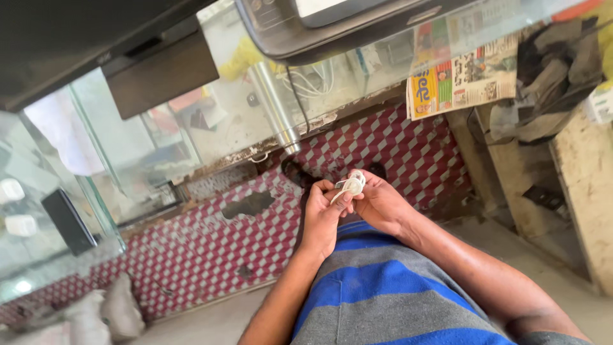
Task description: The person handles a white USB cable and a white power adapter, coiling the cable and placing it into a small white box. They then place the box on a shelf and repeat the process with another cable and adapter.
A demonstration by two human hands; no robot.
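Both hands meet in front of my blue and grey striped shirt (383,287). My left hand (322,217) and my right hand (380,204) together pinch a small white plastic part (351,184) with a thin strip or cord hanging from it. The fingers of both hands close around it at the fingertips. What kind of part it is, I cannot tell.
A glass display counter (147,147) stands ahead, with a dark monitor base (159,70) and a dark machine (306,25) on top. Its front wears a worn red and white patterned sheet (211,249). A newspaper (460,70) hangs right, beside wooden shelves (575,160). Pale sacks (102,313) lie lower left.
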